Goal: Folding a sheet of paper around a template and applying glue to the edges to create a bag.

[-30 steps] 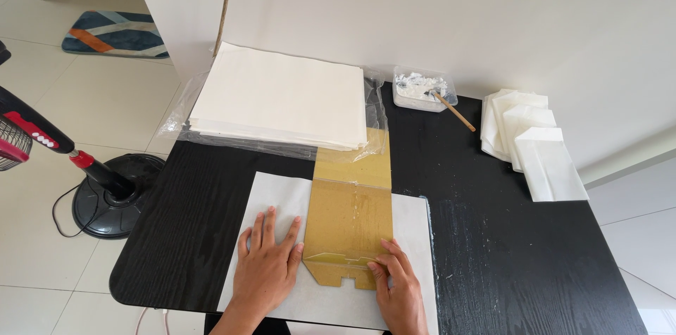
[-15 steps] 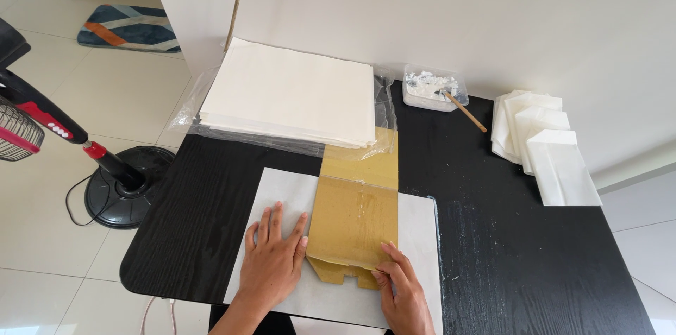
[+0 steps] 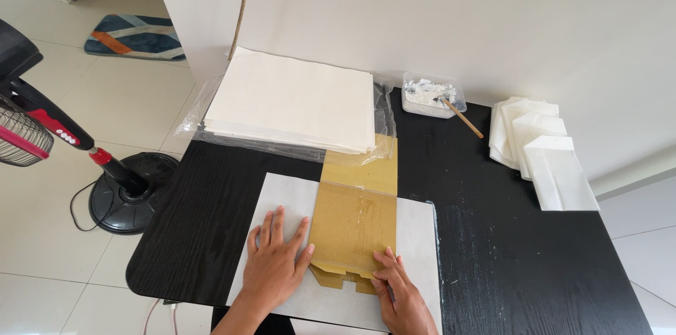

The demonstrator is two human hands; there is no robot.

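Head view: left hand (image 3: 276,260) flat on white sheet (image 3: 282,201), right hand (image 3: 400,293) touching cardboard (image 3: 352,226).

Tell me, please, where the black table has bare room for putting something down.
Free: the table's right half, between the white sheet and the folded paper bags; also the left strip beside the left hand. Crowded: the back edge, with paper stack and paste tub.

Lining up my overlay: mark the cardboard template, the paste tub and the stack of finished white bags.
cardboard template (image 3: 351,226), head view, on its flat brown middle.
paste tub (image 3: 429,98), head view, on the white paste inside it.
stack of finished white bags (image 3: 553,166), head view, on the front bag's face.
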